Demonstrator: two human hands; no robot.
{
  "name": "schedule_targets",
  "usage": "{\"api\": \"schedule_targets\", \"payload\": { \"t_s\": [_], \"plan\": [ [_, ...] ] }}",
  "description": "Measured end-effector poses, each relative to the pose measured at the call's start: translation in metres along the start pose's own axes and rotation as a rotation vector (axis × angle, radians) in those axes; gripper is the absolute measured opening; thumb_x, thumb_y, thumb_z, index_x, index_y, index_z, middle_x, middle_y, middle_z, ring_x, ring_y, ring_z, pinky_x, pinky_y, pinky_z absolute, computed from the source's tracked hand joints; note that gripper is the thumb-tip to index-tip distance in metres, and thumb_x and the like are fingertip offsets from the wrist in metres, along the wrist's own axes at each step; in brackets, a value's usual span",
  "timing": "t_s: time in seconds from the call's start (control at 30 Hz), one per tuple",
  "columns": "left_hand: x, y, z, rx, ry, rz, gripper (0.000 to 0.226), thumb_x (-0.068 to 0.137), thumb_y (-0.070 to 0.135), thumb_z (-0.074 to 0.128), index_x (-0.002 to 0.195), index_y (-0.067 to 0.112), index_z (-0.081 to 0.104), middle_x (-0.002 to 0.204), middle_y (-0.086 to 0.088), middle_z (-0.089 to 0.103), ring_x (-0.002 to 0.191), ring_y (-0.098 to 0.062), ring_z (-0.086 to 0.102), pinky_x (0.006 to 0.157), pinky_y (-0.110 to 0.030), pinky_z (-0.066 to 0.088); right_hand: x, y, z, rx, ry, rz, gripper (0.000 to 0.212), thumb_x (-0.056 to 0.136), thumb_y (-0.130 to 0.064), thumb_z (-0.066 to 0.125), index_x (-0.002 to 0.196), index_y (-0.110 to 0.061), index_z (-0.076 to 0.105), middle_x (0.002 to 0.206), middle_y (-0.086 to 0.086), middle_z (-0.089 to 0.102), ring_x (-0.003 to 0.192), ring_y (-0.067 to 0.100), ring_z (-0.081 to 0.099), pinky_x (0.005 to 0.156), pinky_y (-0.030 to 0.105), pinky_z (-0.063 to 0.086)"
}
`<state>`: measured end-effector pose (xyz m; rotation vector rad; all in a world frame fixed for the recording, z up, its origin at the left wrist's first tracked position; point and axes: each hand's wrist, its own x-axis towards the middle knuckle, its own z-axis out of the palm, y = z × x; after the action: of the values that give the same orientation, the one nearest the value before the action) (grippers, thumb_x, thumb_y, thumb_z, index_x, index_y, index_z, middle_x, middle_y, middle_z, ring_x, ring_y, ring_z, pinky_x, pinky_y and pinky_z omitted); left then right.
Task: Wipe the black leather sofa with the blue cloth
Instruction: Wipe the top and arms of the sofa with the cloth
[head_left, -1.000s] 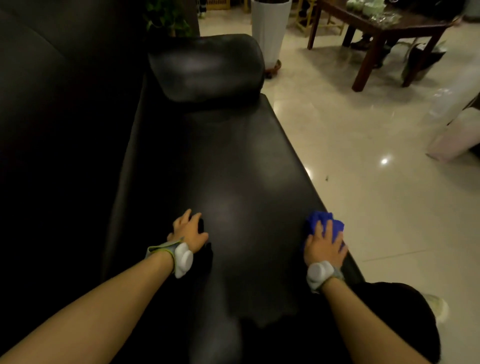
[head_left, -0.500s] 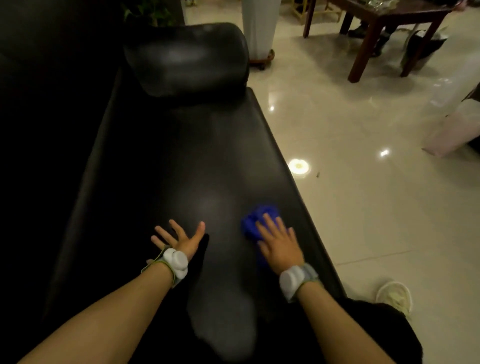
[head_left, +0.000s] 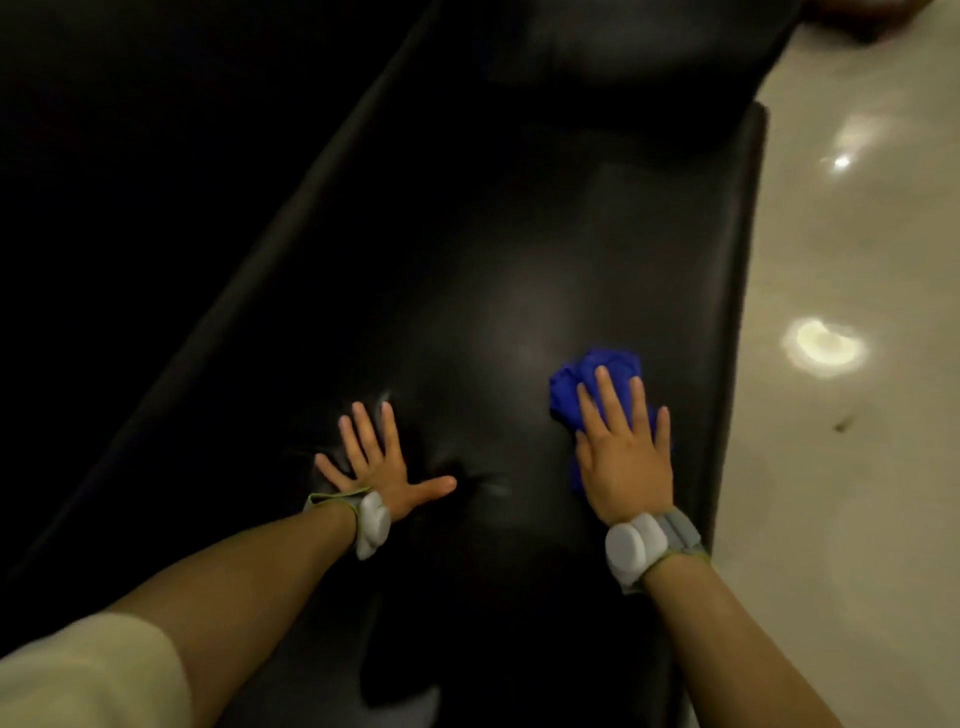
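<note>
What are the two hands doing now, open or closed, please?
Left hand: open, fingers spread, pressing flat on the black leather sofa.
Right hand: open, straight fingers pressing the blue cloth onto the sofa.

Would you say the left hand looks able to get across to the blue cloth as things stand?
Probably yes: the left hand rests flat on the sofa seat, with only bare leather between it and the blue cloth under the right hand.
</note>
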<state>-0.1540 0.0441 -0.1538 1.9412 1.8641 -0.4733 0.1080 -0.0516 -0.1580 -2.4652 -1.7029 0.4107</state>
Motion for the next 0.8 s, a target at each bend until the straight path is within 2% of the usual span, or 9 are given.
{"api": "schedule_targets", "payload": {
  "t_s": [0.07, 0.17, 0.27, 0.33, 0.4, 0.47, 0.63, 0.73, 0.8],
  "plan": [
    [-0.001, 0.006, 0.003, 0.052, 0.000, -0.080, 0.144, 0.026, 0.104, 0.000, 0.143, 0.027, -0.035, 0.154, -0.008, -0.040, 0.146, -0.029, -0.030, 0.110, -0.070, -0.006, 0.008, 0.003, -0.004, -0.034, -0.022, -0.086, 0.060, 0.101, -0.041, 0.035, 0.155, -0.031, 0.012, 0.162, -0.008, -0.012, 0.148, 0.028, -0.015, 0.119, 0.059, 0.005],
    [0.004, 0.003, 0.011, 0.069, 0.023, -0.073, 0.141, 0.031, 0.103, 0.007, 0.141, 0.028, -0.039, 0.148, -0.006, -0.047, 0.142, -0.029, -0.036, 0.110, -0.071, -0.007, 0.017, 0.014, -0.010, -0.093, -0.072, -0.187, 0.061, 0.100, -0.043, 0.035, 0.155, -0.029, 0.013, 0.163, -0.006, -0.011, 0.149, 0.029, -0.014, 0.119, 0.059, 0.007],
    [0.018, -0.007, 0.008, 0.030, 0.016, -0.026, 0.141, 0.033, 0.107, 0.010, 0.141, 0.033, -0.042, 0.149, -0.004, -0.048, 0.140, -0.026, -0.041, 0.103, -0.066, -0.025, 0.046, 0.000, -0.017, -0.101, -0.143, -0.287, 0.060, 0.101, -0.046, 0.029, 0.155, -0.032, 0.009, 0.162, -0.008, -0.015, 0.148, 0.029, -0.017, 0.119, 0.059, 0.003],
    [0.014, -0.012, 0.009, 0.052, -0.022, 0.003, 0.143, 0.036, 0.109, 0.011, 0.148, 0.031, -0.032, 0.156, -0.006, -0.038, 0.144, -0.027, -0.034, 0.097, -0.058, -0.035, 0.063, -0.017, -0.019, -0.097, -0.172, -0.329, 0.059, 0.101, -0.049, 0.024, 0.154, -0.034, 0.004, 0.159, -0.011, -0.023, 0.146, 0.028, -0.023, 0.118, 0.058, -0.004],
    [0.019, -0.016, 0.004, 0.036, -0.061, 0.030, 0.147, 0.037, 0.110, 0.019, 0.151, 0.030, -0.025, 0.158, -0.006, -0.033, 0.145, -0.027, -0.032, 0.096, -0.054, -0.039, 0.083, -0.042, -0.020, -0.101, -0.208, -0.364, 0.059, 0.101, -0.049, 0.023, 0.154, -0.034, 0.000, 0.157, -0.011, -0.028, 0.144, 0.027, -0.027, 0.116, 0.057, -0.009],
    [0.015, -0.019, -0.001, 0.025, -0.088, 0.027, 0.149, 0.035, 0.110, 0.026, 0.150, 0.033, -0.026, 0.157, -0.004, -0.036, 0.144, -0.025, -0.034, 0.095, -0.054, -0.039, 0.092, -0.063, -0.021, -0.134, -0.242, -0.406, 0.060, 0.102, -0.047, 0.024, 0.154, -0.033, -0.004, 0.157, -0.010, -0.030, 0.144, 0.028, -0.029, 0.116, 0.057, -0.010],
    [0.008, -0.016, -0.013, -0.033, -0.018, 0.053, 0.149, 0.032, 0.108, 0.035, 0.143, 0.038, -0.038, 0.150, 0.001, -0.048, 0.138, -0.022, -0.044, 0.098, -0.063, -0.032, 0.097, -0.077, -0.028, -0.190, -0.255, -0.450, 0.060, 0.103, -0.044, 0.025, 0.154, -0.032, -0.005, 0.156, -0.008, -0.032, 0.145, 0.030, -0.026, 0.116, 0.055, -0.010],
    [-0.004, -0.016, -0.019, -0.103, 0.024, 0.093, 0.145, 0.041, 0.103, 0.047, 0.144, 0.041, -0.034, 0.150, 0.004, -0.047, 0.138, -0.019, -0.045, 0.102, -0.063, -0.030, 0.099, -0.078, -0.029, -0.217, -0.279, -0.445, 0.062, 0.102, -0.045, 0.026, 0.153, -0.034, -0.007, 0.158, -0.008, -0.030, 0.145, 0.030, -0.025, 0.114, 0.052, -0.011],
    [-0.012, -0.020, -0.025, -0.211, 0.055, 0.126, 0.133, 0.055, 0.095, 0.053, 0.149, 0.042, -0.024, 0.153, 0.007, -0.042, 0.139, -0.014, -0.042, 0.106, -0.061, -0.029, 0.101, -0.081, -0.026, -0.228, -0.274, -0.408, 0.063, 0.101, -0.045, 0.029, 0.153, -0.036, -0.007, 0.158, -0.008, -0.029, 0.145, 0.030, -0.024, 0.113, 0.052, -0.010]
  ]
}}
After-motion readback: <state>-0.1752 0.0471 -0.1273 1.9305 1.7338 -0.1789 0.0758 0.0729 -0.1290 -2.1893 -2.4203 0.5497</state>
